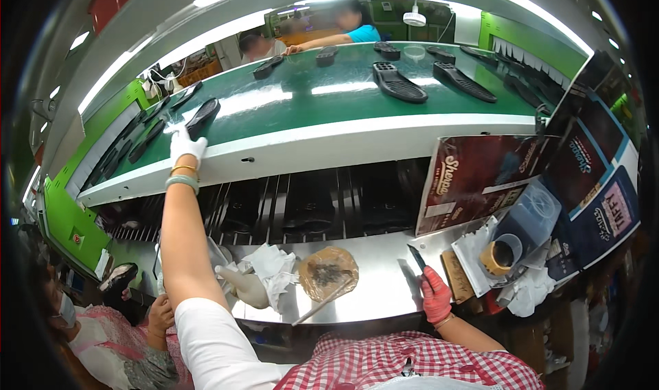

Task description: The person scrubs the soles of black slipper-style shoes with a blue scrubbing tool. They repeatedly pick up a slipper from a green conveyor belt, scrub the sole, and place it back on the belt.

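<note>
Here, the right hand (436,297), in a pinkish-red glove, is closed around a thin dark tool (416,258). Its tip points up and a bit to the left. That arm is bent and low, close to the body, and the hand is over the near edge of the shiny metal table (388,288).

The left hand (187,148), in a white glove, reaches far forward on a nearly straight arm. Its thumb stands apart from the fingers, so it looks open, with nothing in it. It is at the near edge of the green belt (288,112), just beside a black shoe sole (202,116). I cannot tell if the fingers touch the sole. The sole lies on the belt, slanting, long and ridged.

On the table, a crinkly tan plastic bag (329,273) is spread out round with dark stuff in the middle. A thin stick (325,301) lies across its edge. To the left is a heap of crumpled white cloth (271,270), soft and full of folds.

On the right is a yellowish cup (500,255) with something dark inside. A see-through plastic tub (532,211) tilts behind it. Flat maroon cardboard (473,177) stands up nearby, smooth and stiff.
</note>
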Demonstrator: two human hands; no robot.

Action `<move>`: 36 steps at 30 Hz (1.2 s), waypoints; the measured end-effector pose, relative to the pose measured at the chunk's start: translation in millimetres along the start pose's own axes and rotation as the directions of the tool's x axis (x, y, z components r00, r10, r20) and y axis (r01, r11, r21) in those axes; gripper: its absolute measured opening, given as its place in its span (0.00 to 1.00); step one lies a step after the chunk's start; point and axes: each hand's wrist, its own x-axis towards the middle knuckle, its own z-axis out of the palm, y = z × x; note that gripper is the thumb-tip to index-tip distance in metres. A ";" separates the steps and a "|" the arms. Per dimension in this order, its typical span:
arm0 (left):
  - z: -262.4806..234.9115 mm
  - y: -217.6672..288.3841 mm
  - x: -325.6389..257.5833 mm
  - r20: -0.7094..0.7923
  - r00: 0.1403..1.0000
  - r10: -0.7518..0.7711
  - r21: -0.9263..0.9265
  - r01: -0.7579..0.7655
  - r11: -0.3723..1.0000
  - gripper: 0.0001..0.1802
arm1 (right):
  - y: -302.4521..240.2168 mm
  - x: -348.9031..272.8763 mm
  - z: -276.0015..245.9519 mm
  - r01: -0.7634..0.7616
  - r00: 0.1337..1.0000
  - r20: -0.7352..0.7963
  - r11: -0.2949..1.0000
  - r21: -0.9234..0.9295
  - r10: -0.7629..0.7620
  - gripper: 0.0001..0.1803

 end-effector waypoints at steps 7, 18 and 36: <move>25.9 -80.3 80.8 0.173 0.981 0.091 0.031 -0.098 0.995 0.36 | 3.5 -6.2 -2.6 0.002 0.997 0.080 0.991 -0.137 0.009 0.16; 34.9 -122.5 123.3 0.285 0.955 0.087 -0.537 0.083 0.839 0.25 | -23.7 13.0 -6.7 0.122 0.984 0.157 0.951 -0.284 -0.079 0.19; -21.9 69.7 -384.6 -0.058 0.845 0.531 -0.982 -0.144 0.122 0.31 | -57.6 18.6 -88.4 -0.058 0.989 -0.132 0.992 0.112 0.073 0.16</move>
